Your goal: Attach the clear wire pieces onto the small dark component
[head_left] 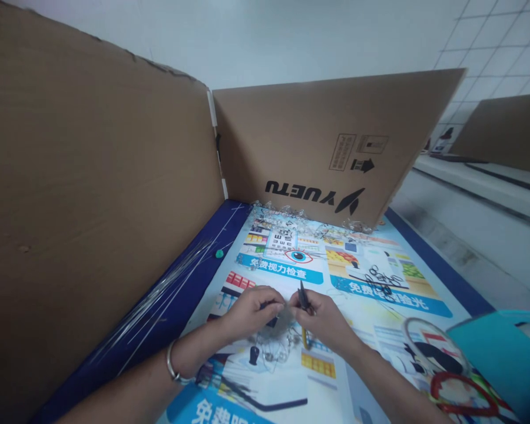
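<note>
My right hand (320, 318) is wrapped round a small pair of pliers (304, 297). Their dark jaws point away from me and a yellow handle (304, 338) shows below the fingers. Close by on the left, my left hand (255, 309) is closed in a pinch, its fingertips nearly meeting those of the right. What it pinches is too small and blurred to make out. Just beneath both hands is a tangle of thin wire with clear beads (274, 353); I cannot tell whether it hangs from the fingers or lies on the printed sheet.
Cardboard walls stand at left (92, 153) and back (291, 135). Clear beaded pieces (309, 222) line the back wall's foot. Long thin wires (168, 294) lie on the blue edge beside a small green item (219, 254). Black loops (382, 280) and a red ring (463, 391) are at right.
</note>
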`<state>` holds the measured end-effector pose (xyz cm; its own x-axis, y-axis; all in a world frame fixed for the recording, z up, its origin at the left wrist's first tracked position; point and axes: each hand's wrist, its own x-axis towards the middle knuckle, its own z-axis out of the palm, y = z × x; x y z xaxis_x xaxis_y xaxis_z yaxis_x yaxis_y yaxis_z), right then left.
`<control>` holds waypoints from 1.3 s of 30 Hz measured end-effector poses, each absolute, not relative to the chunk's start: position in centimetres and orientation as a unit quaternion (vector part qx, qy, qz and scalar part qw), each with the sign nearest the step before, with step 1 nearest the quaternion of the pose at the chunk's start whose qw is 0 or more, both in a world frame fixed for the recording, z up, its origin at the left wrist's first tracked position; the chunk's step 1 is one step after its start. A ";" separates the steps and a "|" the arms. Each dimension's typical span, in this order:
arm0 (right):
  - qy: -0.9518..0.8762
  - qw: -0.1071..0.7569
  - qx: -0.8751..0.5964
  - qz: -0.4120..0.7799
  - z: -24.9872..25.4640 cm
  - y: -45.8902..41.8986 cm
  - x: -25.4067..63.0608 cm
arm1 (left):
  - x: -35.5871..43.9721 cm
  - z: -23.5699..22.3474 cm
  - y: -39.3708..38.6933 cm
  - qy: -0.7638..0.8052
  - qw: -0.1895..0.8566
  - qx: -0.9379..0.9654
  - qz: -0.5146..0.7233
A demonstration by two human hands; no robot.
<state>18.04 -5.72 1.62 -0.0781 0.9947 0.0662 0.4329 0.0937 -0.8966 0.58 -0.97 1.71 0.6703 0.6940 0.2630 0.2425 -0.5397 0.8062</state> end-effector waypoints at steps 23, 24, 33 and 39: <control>-0.589 0.414 -0.621 0.311 -0.4 -4.7 20.1 | -0.2 2.2 0.0 0.349 0.366 0.803 0.316; -0.582 0.414 -0.626 0.313 -0.1 -4.8 19.9 | -0.2 2.3 -0.1 0.346 0.368 0.801 0.322; -0.529 0.379 -0.647 0.398 2.1 -7.2 16.4 | 0.2 3.7 -1.9 0.322 0.358 0.809 0.338; -0.512 0.384 -0.601 0.479 2.5 -8.1 15.4 | 0.4 3.9 -2.9 0.318 0.320 0.829 0.331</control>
